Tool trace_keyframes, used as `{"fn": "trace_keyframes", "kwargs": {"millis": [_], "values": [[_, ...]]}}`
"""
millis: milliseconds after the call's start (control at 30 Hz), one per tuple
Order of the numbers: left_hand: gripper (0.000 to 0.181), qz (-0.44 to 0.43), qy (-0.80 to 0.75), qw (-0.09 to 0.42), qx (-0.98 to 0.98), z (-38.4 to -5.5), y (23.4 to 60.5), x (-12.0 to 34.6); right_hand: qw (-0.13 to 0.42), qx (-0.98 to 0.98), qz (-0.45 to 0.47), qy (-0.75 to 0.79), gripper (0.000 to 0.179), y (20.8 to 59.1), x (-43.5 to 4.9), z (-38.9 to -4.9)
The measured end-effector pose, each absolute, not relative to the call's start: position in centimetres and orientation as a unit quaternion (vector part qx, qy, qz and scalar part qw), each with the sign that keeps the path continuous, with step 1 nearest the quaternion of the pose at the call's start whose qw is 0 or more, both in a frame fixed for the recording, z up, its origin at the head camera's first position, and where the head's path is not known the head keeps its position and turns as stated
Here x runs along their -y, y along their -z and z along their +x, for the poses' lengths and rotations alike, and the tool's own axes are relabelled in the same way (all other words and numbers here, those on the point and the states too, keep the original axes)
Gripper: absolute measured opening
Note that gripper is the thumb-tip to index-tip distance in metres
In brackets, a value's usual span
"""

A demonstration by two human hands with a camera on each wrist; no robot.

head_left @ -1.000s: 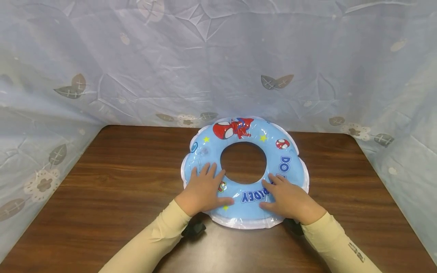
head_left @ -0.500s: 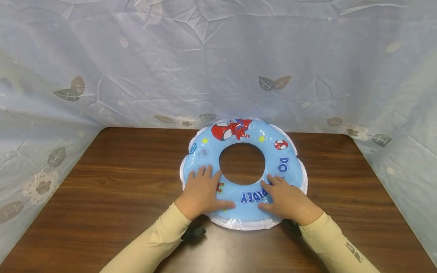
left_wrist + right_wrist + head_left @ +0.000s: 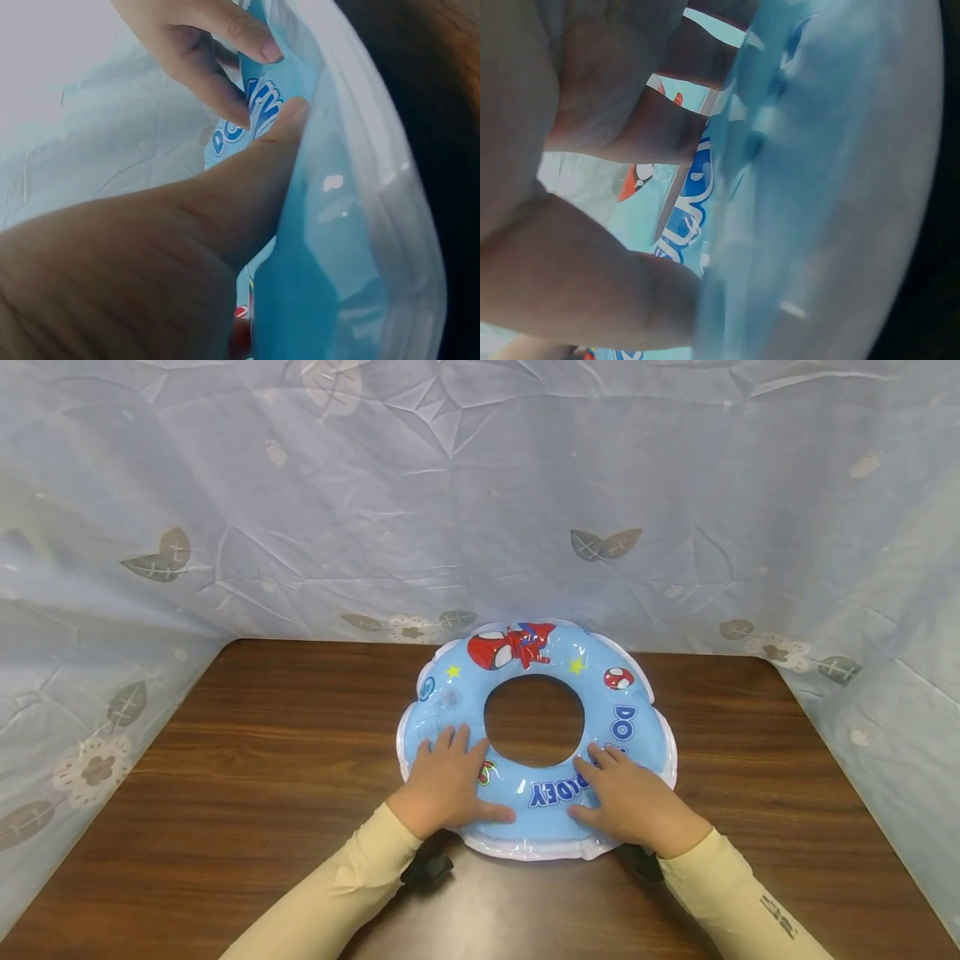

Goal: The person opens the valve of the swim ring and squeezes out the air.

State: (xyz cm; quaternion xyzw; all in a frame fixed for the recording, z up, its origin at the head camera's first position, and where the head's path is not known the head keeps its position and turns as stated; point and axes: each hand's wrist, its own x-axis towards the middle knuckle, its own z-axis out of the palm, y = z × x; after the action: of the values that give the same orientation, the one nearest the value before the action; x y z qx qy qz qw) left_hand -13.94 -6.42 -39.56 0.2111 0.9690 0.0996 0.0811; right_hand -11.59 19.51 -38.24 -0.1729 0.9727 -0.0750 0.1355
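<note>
A light blue inflatable swim ring [image 3: 558,649] with a white rim lies flat on the table, printed with red cartoon figures, yellow stars and blue letters. My left hand [image 3: 446,785] rests on its near left part, fingers spread and thumb pointing right. On the near right part lies my right hand [image 3: 633,797], its fingers extended over the letters. In the left wrist view the left thumb [image 3: 255,180] presses against the blue plastic, and the right hand [image 3: 214,56] touches it farther off. The right wrist view shows the right hand's fingers [image 3: 667,124] with their tips against the ring.
The dark brown wooden table [image 3: 247,760] extends on both sides of the ring. A pale grey-blue curtain [image 3: 480,510] with leaf and flower prints hangs behind and at both sides. Black wrist devices, one being the left strap piece [image 3: 427,870], sit under the wrists.
Both hands stay on the swim ring in nearly the same places. The near rim of the ring stands very slightly higher in view than half a second ago.
</note>
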Motion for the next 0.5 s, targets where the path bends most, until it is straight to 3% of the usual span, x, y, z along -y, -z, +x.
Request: {"fn": "trace_keyframes", "kwargs": {"millis": [300,500], "values": [[0.108,0.211,-0.107,0.095,-0.967,-14.06,40.0,6.53,0.116,-0.973,-0.187,0.075,0.071,38.07,-20.03,-11.85],[0.111,0.213,-0.098,0.108,-0.966,-14.21,40.01,6.75,0.067,-0.975,-0.194,0.088,0.065,38.16,-20.27,-12.18]]}}
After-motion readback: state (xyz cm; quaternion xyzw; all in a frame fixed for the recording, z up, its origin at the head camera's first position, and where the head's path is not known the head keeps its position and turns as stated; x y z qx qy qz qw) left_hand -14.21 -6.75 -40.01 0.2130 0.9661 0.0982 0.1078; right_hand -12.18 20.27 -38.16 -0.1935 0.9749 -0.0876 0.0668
